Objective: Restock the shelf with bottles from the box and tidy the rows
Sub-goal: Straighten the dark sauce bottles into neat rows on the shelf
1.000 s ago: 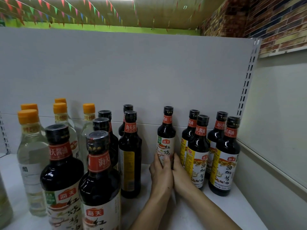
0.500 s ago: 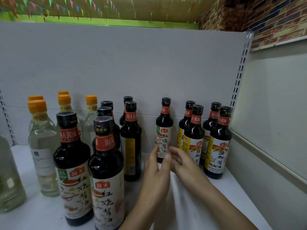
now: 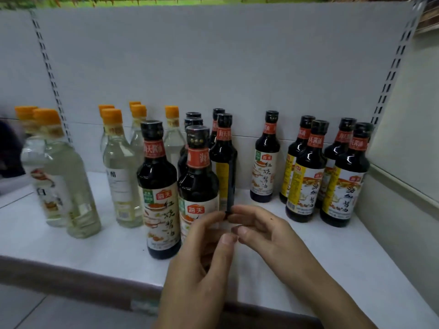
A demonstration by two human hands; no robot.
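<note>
Hovering empty and loosely curled at the shelf [image 3: 71, 252] front: left hand [image 3: 199, 269], right hand [image 3: 268, 233], just before the upright front bottle [image 3: 198, 176]. Could topple it onto crowded neighbours [image 3: 158, 186] by a careless sideways sweep.

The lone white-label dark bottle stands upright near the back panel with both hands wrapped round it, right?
No. The lone white-label dark bottle stands upright near the back panel, but the head view shows the left hand and right hand nearer the front, off it.
</note>
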